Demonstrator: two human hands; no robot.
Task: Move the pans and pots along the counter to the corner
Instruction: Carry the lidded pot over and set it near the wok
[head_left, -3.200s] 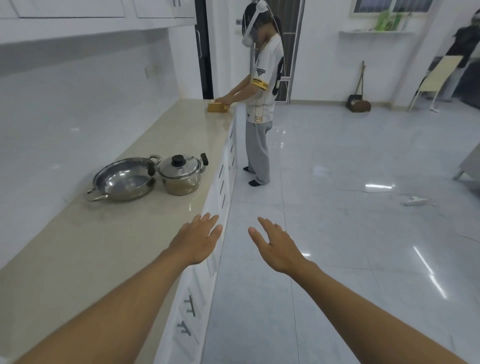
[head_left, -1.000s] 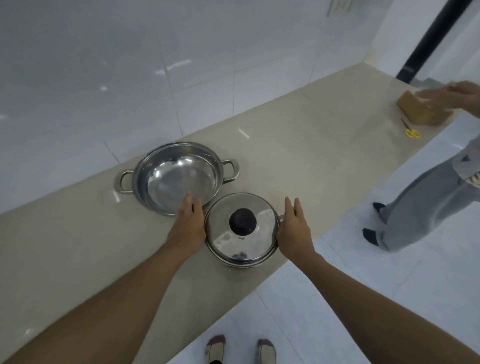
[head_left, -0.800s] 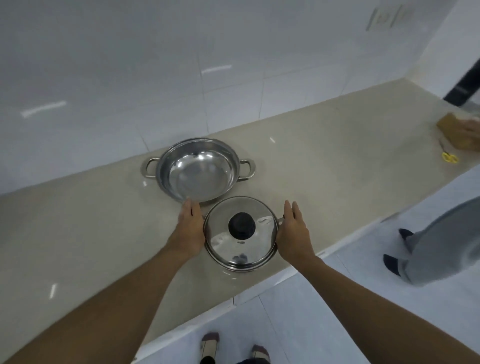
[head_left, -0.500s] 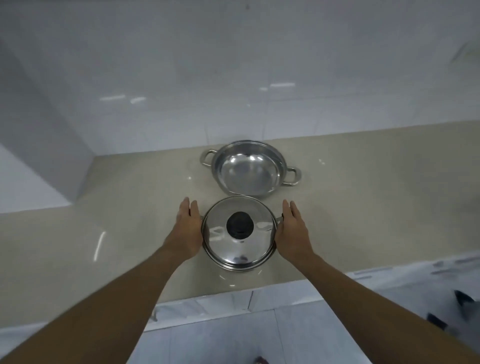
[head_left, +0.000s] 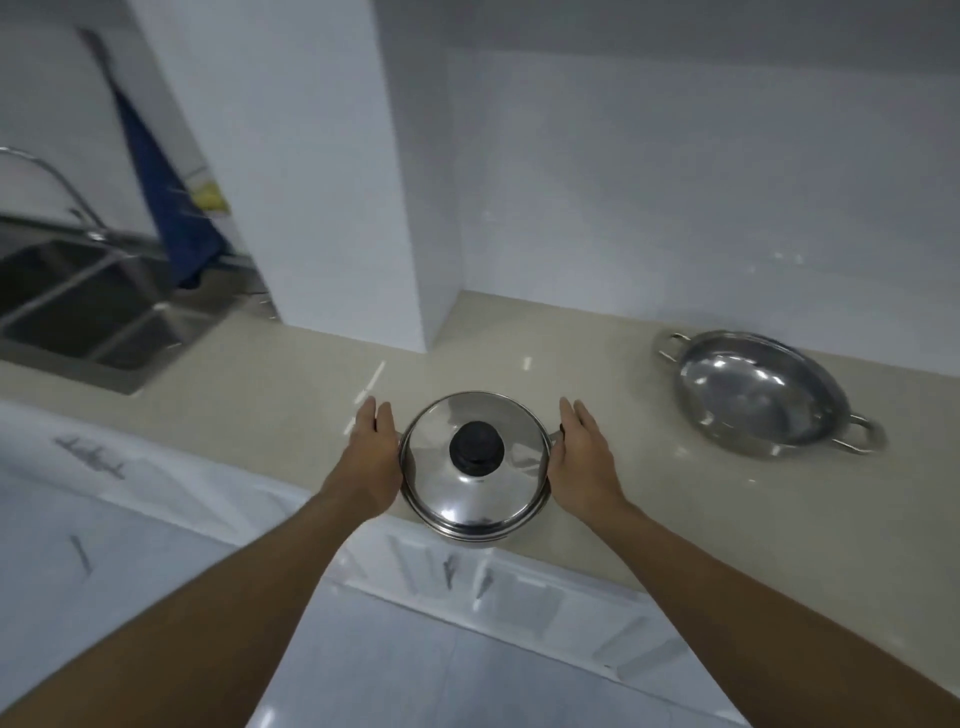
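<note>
A steel pot (head_left: 475, 480) with a shiny lid and black knob sits between my two hands, over the front edge of the beige counter (head_left: 260, 395). My left hand (head_left: 371, 457) holds its left side and my right hand (head_left: 579, 462) its right side, at the small black handles. The upper fingers of both hands lie straight; the lower fingers are hidden. A wide, empty steel pan (head_left: 758, 395) with two loop handles rests on the counter to the right, apart from the pot. The inner corner (head_left: 457, 301) beside a white column lies behind the pot.
The white column (head_left: 332, 208) juts onto the counter at the back left. Left of it are a steel sink (head_left: 78, 312) with a faucet (head_left: 52, 176) and a hanging blue cloth (head_left: 171, 208). White cabinet drawers (head_left: 467, 571) run below the counter.
My hands have taken the pot by its sides and carried it left, away from the pan. My view has turned left, bringing the column and sink into sight; the other person is out of view.
</note>
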